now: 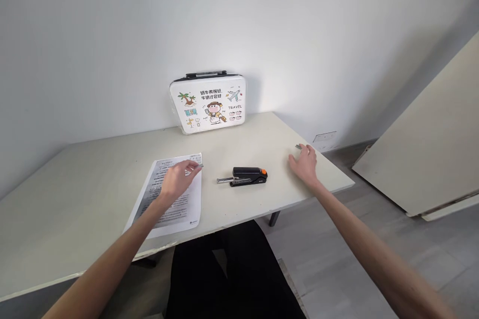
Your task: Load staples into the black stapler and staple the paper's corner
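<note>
Near table edge (326,167): right hand (305,165) | over paper (190,207): left hand (178,178) | stapler (249,175) apart

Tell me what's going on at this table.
A person is handling small grey pieces. The left hand holds one small grey piece in its fingertips, above the printed sheet. The right hand is near the table's right edge, with another grey piece at its fingertips; whether it is gripped is unclear. Between the hands lies a black stapler, its metal rail sticking out to the left. A white case stands behind.
</note>
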Demonstrator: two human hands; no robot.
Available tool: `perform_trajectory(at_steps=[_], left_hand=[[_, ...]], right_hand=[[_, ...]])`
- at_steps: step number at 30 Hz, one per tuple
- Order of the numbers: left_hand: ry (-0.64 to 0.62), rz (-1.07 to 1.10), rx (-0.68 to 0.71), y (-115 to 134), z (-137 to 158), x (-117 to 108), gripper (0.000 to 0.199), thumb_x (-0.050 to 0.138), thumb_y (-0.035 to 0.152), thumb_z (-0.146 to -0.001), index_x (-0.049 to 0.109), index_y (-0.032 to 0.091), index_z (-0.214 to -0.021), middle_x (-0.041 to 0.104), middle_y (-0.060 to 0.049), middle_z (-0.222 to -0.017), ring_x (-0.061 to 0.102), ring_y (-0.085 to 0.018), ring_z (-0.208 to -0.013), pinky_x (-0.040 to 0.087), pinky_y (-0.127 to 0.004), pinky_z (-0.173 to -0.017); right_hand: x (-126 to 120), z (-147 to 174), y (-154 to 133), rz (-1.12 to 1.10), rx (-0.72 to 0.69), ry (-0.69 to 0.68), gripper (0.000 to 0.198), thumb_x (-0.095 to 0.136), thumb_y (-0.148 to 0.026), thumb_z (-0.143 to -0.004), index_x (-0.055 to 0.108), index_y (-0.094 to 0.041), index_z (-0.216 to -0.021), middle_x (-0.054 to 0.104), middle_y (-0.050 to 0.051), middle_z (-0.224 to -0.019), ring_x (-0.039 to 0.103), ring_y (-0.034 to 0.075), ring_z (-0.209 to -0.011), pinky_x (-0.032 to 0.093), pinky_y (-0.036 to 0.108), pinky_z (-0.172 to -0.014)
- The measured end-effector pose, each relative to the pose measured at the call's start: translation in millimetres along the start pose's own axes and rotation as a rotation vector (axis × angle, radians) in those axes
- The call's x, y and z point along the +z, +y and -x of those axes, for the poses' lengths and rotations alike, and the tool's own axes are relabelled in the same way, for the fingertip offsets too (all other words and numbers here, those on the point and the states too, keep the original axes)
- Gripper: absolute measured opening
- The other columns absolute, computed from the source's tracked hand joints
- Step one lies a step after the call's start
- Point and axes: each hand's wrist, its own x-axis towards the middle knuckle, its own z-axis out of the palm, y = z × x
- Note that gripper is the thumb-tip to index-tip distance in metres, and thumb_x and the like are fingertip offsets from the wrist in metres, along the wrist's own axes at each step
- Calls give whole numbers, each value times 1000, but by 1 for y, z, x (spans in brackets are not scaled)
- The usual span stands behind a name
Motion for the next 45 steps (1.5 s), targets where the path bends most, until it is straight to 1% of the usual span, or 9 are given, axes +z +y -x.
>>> perform_trajectory(at_steps=[4,8,14,19,23,27,31,35,45], left_hand=[[30,-64,-109,-40,-28,1,40,60,59,-92,75,23,-102,79,-8,-105,72,-29,-100,56,-40,-88],[70,-86,-150,-73,-56,4,36,60,54,-91,75,23,-103,78,-9,-110,69,-30,-107,54,-42,-94],[55,-103,-151,-125,-84,2,32,62,52,-90,75,24,-98,76,-8,-112,66,-31,-112,51,-45,-102],[11,-87,-102,-161,-91,-3,38,62,58,-92,77,24,-98,72,-10,-117,63,-32,-118,47,-46,-111],[30,-38,-59,-175,-86,-2,39,60,59,-94,75,24,-100,69,-9,-116,61,-30,-118,43,-46,-114],[48,-5,-31,-179,-83,0,38,61,57,-95,75,23,-103,67,-9,-115,61,-29,-117,43,-45,-114],[4,-2,-14,-177,-82,-5,40,61,59,-94,75,24,-106,67,-9,-118,60,-30,-119,43,-47,-114],[-58,-12,-59,-174,-75,-17,45,60,62,-94,73,24,-114,68,-11,-125,59,-32,-125,45,-46,-113],[72,-21,-300,-186,-17,-59,49,55,63,-91,74,22,-109,74,-11,-120,69,-31,-112,55,-43,-101]], right_hand=[[14,-37,14,79,20,-83,72,58,-43,-86,48,-8,-147,43,31,-159,36,44,-152,25,62,-124],[56,-53,-3,23,-91,-171,61,56,-43,-88,59,-11,-140,57,26,-148,50,41,-141,33,60,-122],[160,-47,-81,-162,-425,-427,39,54,-33,-94,71,-21,-127,65,15,-143,57,32,-137,40,53,-122],[245,-28,-162,-315,-692,-682,42,48,-17,-95,74,-27,-127,69,5,-143,61,23,-137,44,45,-123],[286,-17,-211,-393,-845,-867,48,43,-13,-96,73,-23,-132,67,6,-146,61,23,-138,43,44,-124],[308,-8,-245,-440,-809,-952,50,41,-16,-99,69,-24,-140,64,4,-150,57,21,-143,37,44,-128],[314,0,-261,-525,-601,-1082,49,42,-22,-102,63,-27,-147,59,0,-156,52,19,-147,34,44,-129],[294,-2,-247,-615,-410,-1086,46,46,-27,-103,65,-28,-145,59,0,-156,51,18,-148,34,41,-128],[146,-20,-154,-471,-275,-925,32,61,-48,-99,79,-32,-120,71,3,-142,60,28,-138,37,53,-123]])
